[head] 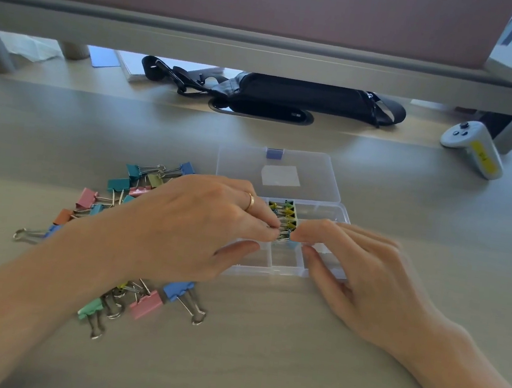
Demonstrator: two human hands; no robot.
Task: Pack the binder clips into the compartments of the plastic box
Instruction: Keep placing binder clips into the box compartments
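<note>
Head view: the plastic box (pixel 270 272) is lying open at the middle of the desk (pixel 257 373). Its clear lid (pixel 316 169) is folded flat toward the far edge.

1. Your left hand (pixel 199 219) is reaching over the left part of the box. The fingers are curling inward, and the fingertips are pinching the wire handles of a small clip (pixel 285 236) above the centre compartments. The thumb is pointing toward the front left compartment. A ring (pixel 250 201) is showing on one finger.
2. Your right hand (pixel 364 279) is approaching from the right, fingers loosely bent. The index fingertip is touching the same small clip, and the thumb is lying lower, over the front right compartments. Motion blur is hiding whether this hand is gripping the clip or only steadying it.
3. Yellow clips (pixel 285 210) are filling the middle compartment of the far row, just behind the small clip.
4. The loose binder clips (pixel 119 185) are lying in a pile left of the box, partly under your left forearm. A blue clip (pixel 178 291) and a pink clip (pixel 146 304) are lying nearest the front edge.

A black bag (pixel 293 96) is lying under the raised shelf (pixel 267 52) along the far edge. A white controller (pixel 472 147) is lying near the far right corner.
</note>
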